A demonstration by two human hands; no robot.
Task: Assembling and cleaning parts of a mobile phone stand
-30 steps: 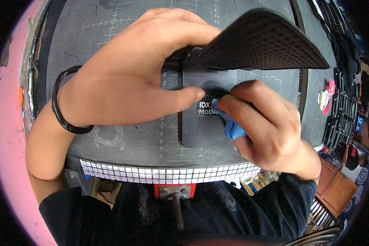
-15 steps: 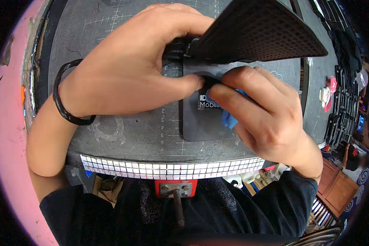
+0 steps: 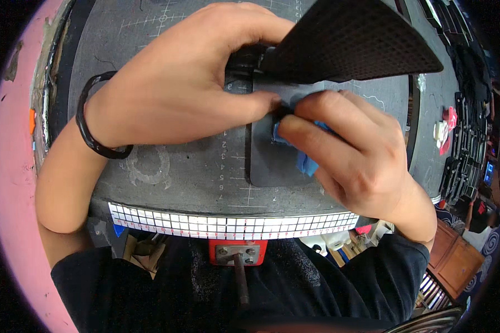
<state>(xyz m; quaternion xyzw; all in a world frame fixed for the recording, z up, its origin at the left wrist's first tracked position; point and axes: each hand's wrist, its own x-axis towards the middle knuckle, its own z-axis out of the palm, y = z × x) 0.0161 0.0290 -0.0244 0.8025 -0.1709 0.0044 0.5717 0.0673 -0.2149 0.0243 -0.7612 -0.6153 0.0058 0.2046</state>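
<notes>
A black panel (image 3: 355, 47) with a fine grid texture stands tilted up over a smooth dark-grey plate (image 3: 269, 169). My left hand (image 3: 189, 89) is curled round the panel's left edge. Its fingertips are out of sight behind the panel, while the thumb reaches down to the plate's surface. My right hand (image 3: 350, 150) is closed, pinching a folded blue cloth (image 3: 306, 164) against the plate beside that thumb. Between thumb and fingers lies a dark patch whose kind I cannot make out.
The grey worktable (image 3: 194, 177) carries printed scale marks. A white gridded ruler strip (image 3: 233, 225) runs along its near edge, above a red bracket (image 3: 255, 244) with a metal rod. Pink and white items (image 3: 443, 130) lie at the right, near several dark parts (image 3: 461, 150).
The blue cloth and my right fingers have shifted slightly left on the plate. A dark label with white lettering, visible before, no longer shows. My left thumb has moved slightly right.
</notes>
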